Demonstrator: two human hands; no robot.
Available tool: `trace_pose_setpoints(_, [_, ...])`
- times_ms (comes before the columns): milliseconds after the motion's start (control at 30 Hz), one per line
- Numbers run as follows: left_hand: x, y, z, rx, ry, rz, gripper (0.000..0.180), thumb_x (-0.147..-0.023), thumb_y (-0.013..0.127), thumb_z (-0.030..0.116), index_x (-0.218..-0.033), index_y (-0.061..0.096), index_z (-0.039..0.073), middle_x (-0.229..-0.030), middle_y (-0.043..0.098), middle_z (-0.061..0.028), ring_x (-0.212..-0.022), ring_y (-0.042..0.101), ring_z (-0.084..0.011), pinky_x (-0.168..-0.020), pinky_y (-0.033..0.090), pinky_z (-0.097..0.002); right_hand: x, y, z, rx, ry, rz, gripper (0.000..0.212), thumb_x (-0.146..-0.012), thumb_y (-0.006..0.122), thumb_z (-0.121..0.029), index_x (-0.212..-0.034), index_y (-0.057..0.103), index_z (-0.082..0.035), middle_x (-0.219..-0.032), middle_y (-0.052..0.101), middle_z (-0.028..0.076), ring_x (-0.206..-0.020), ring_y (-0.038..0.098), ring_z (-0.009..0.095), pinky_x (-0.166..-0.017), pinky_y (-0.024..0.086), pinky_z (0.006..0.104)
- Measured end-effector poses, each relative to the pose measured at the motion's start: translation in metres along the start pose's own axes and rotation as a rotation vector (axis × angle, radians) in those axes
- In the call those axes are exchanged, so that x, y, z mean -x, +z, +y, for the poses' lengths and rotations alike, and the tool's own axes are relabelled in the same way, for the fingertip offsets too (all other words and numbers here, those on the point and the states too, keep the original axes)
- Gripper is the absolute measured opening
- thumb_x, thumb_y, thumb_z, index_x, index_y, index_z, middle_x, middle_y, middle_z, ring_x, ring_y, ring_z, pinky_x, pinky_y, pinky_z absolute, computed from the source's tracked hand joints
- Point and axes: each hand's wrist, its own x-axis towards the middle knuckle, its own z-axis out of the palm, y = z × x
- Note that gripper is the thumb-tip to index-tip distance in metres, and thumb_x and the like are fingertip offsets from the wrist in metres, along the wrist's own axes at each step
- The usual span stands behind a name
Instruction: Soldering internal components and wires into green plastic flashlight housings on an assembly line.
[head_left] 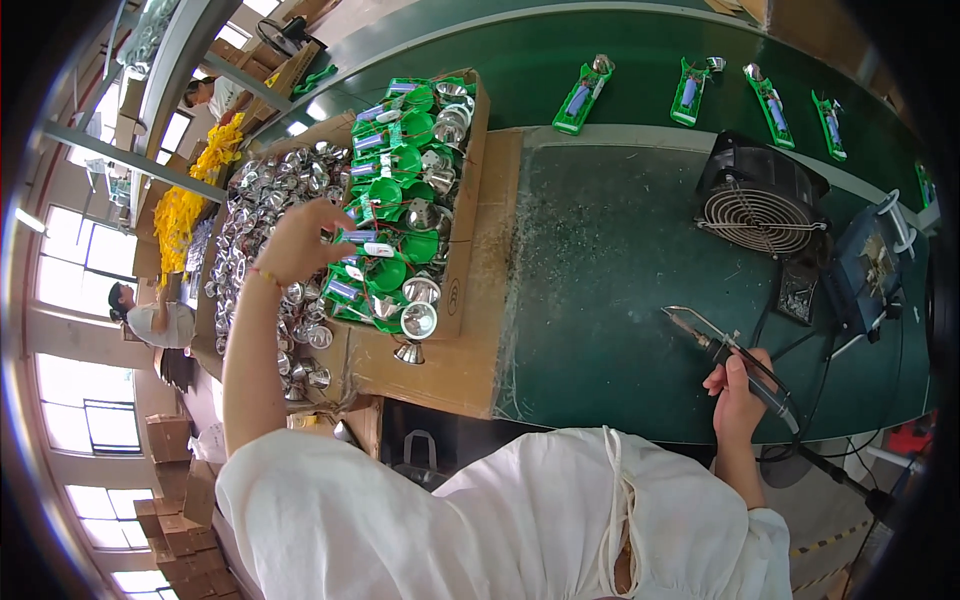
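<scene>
My left hand (300, 243) is over the left edge of a carton packed with green plastic flashlight housings (408, 160). Its thumb and fingers are curved and apart, beside a blue cylindrical battery (357, 237) in one housing; whether they touch it is hard to make out. Wires and shiny reflector cups (419, 320) go with the housings. My right hand (738, 398) is closed around the handle of a soldering iron (745, 365), whose tip points up and left above the green bench mat, with a thin metal tube alongside it.
Loose silver reflectors (300, 175) are heaped left of the carton (470, 200). A black fan (765, 195) and a blue soldering station (865, 270) stand at the right. Several green housings (582, 95) lie along the far green belt (500, 50). Two people are farther left.
</scene>
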Motion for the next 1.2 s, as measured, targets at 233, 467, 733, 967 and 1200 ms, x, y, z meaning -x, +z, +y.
trace_pose_setpoints(233, [-0.015, 0.060, 0.012, -0.265, 0.254, 0.117, 0.039, -0.059, 0.067, 0.011, -0.097, 0.060, 0.013, -0.125, 0.045, -0.0097, -0.121, 0.037, -0.0297, -0.096, 0.036, -0.0434, 0.011, 0.008, -0.007, 0.039, -0.045, -0.012, 0.014, -0.083, 0.056, -0.011, -0.085, 0.050, 0.002, -0.060, 0.054, 0.008, -0.045, 0.052, 0.013, -0.040, 0.040, 0.0209])
trace_pose_setpoints(467, [-0.016, 0.063, -0.003, -0.110, 0.313, 0.236, 0.034, -0.067, 0.064, 0.009, -0.100, 0.056, 0.005, -0.107, 0.054, -0.0085, -0.101, 0.052, -0.0280, -0.084, 0.046, -0.0363, 0.024, 0.000, -0.006, 0.051, -0.060, 0.048, 0.016, -0.083, 0.058, -0.012, -0.086, 0.050, 0.001, -0.060, 0.054, 0.008, -0.045, 0.052, 0.013, -0.040, 0.040, 0.0203])
trace_pose_setpoints(733, [0.011, 0.027, 0.052, 0.002, 0.300, 0.702, 0.039, -0.061, 0.070, -0.002, -0.097, 0.059, 0.004, -0.104, 0.059, -0.0126, -0.087, 0.060, -0.0296, -0.073, 0.051, -0.0343, 0.014, 0.008, -0.016, 0.050, -0.076, 0.027, 0.015, -0.083, 0.057, -0.012, -0.086, 0.051, 0.001, -0.060, 0.054, 0.007, -0.046, 0.052, 0.013, -0.040, 0.039, 0.0200])
trace_pose_setpoints(967, [0.008, 0.097, 0.200, -0.194, 0.649, 0.698, 0.013, -0.064, 0.056, 0.013, -0.075, 0.054, 0.005, -0.086, 0.055, -0.0092, -0.081, 0.054, -0.0176, -0.052, 0.044, -0.0260, 0.002, -0.007, -0.024, -0.004, -0.171, 0.145, 0.017, -0.084, 0.057, -0.015, -0.088, 0.052, 0.001, -0.059, 0.054, 0.006, -0.047, 0.052, 0.013, -0.041, 0.038, 0.0192])
trace_pose_setpoints(1200, [0.012, 0.179, 0.271, -0.194, 0.578, 0.382, 0.021, -0.067, 0.058, 0.010, -0.087, 0.060, 0.004, -0.116, 0.050, -0.0118, -0.101, 0.049, -0.0230, -0.060, 0.046, -0.0263, 0.010, -0.028, -0.032, 0.014, -0.181, 0.221, 0.017, -0.084, 0.057, -0.016, -0.086, 0.052, 0.000, -0.060, 0.054, 0.006, -0.047, 0.052, 0.013, -0.042, 0.038, 0.0196])
